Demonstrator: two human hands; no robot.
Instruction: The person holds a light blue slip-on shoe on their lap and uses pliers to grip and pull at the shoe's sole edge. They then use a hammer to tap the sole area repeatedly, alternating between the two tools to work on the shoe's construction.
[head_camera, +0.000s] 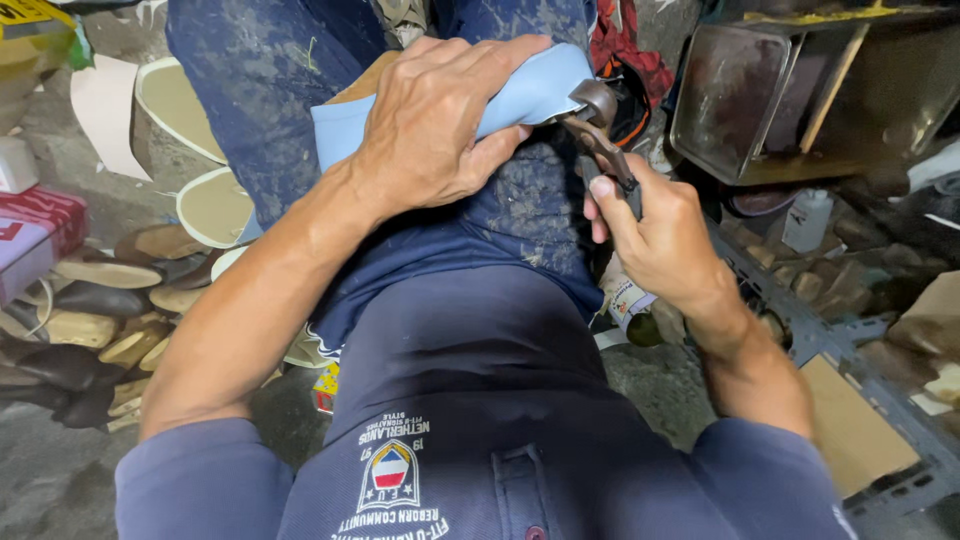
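Light: dim overall, brightest at frame centre, falling from above.
Shadows: deep in the lower left and upper right corners.
Glare: pale sheen on the metal box (790, 95), upper right.
Focus: centre sharp; edges softer, slightly stretched.

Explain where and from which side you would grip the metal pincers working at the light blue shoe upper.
Probably by the dark handles, from below right, as the right hand does. The pincers slant up-left, their head on the light blue upper beneath the left hand.
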